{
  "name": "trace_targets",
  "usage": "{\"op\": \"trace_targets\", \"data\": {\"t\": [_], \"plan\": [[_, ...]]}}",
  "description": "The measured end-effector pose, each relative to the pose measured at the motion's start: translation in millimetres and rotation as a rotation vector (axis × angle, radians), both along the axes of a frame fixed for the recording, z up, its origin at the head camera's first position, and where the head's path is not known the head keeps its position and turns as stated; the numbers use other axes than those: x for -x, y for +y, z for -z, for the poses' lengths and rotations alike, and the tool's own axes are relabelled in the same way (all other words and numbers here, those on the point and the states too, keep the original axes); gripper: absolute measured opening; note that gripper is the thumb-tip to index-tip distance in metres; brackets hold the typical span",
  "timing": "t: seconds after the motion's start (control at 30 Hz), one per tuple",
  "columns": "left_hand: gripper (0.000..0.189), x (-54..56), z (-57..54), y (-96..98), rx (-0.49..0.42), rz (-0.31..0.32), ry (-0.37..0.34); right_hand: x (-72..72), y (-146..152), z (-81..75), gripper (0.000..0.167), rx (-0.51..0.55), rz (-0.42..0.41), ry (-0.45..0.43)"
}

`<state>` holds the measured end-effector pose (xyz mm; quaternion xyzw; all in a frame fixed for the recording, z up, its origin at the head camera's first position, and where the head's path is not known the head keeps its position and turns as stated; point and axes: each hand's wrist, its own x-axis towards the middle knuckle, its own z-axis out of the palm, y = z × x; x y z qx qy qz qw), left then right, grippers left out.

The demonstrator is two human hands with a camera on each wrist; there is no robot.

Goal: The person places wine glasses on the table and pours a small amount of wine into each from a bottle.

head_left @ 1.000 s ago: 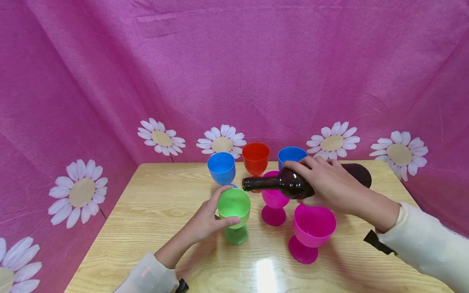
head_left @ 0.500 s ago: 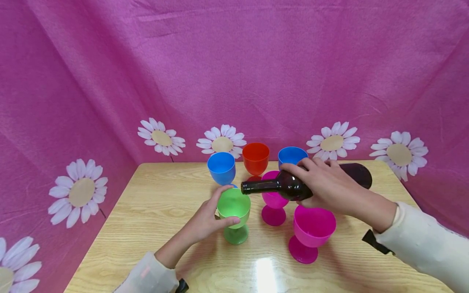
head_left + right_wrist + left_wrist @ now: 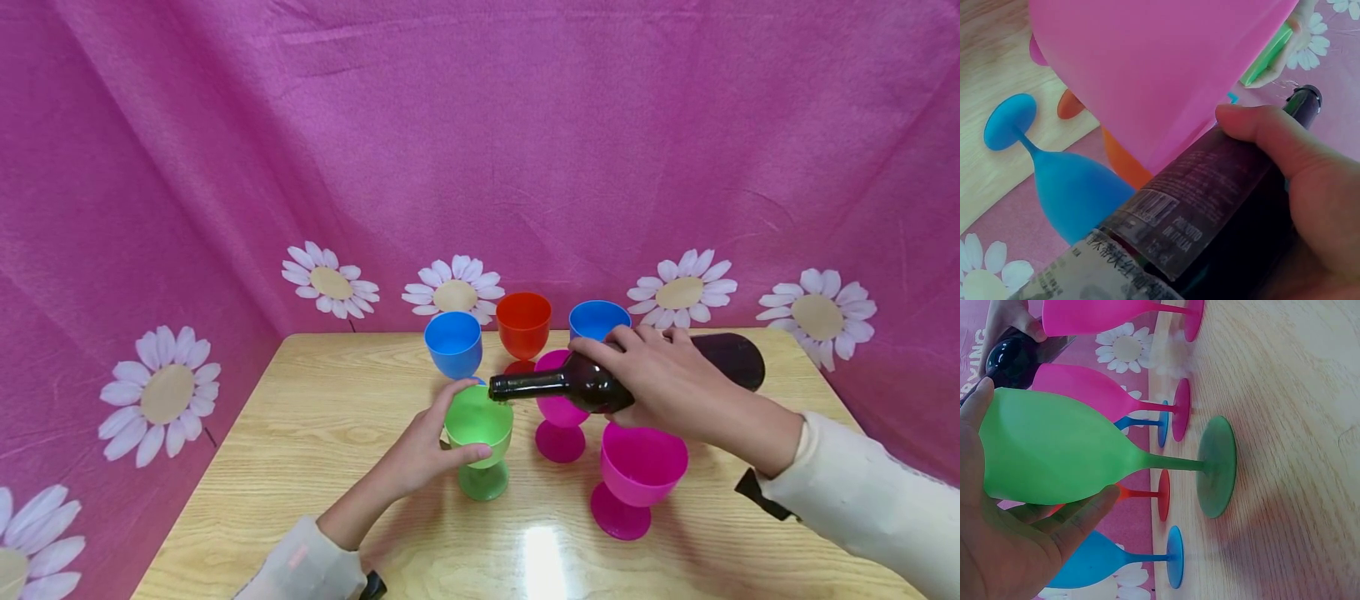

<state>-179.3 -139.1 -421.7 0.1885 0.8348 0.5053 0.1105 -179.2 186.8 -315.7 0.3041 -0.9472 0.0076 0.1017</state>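
Observation:
My left hand [image 3: 423,450] holds a green goblet [image 3: 480,425] by its bowl, thumb on the near side and fingers on the far side. The goblet stands upright, its foot on the table in the left wrist view. A dark wine bottle [image 3: 592,382] lies nearly level in the grip of my right hand [image 3: 675,379], neck pointing left. Its mouth is over the green goblet's right rim. Faint clear traces show by the mouth; whether liquid runs cannot be told. In the right wrist view the bottle's label [image 3: 1191,206] faces the camera.
Two magenta goblets, a nearer one [image 3: 643,462] and a farther one [image 3: 561,408], stand under and beside the bottle. Behind are a left blue goblet [image 3: 453,346], a red goblet [image 3: 523,327] and a partly hidden blue goblet [image 3: 597,319]. A flowered pink cloth [image 3: 480,150] encloses the wooden table [image 3: 322,400].
The bottle has shifted slightly left with my right hand, its neck dipping lower so the mouth moves over the green goblet's rim. My left hand and the goblets stay put.

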Motion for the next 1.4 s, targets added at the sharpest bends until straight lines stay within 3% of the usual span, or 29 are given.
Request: {"op": "trace_targets", "data": {"t": [1.4], "plan": [[0.085, -0.5, -0.2, -0.9, 0.006, 0.004, -0.01, -2.3, -4.8, -2.9, 0.097, -0.009, 0.008, -0.024]]}}
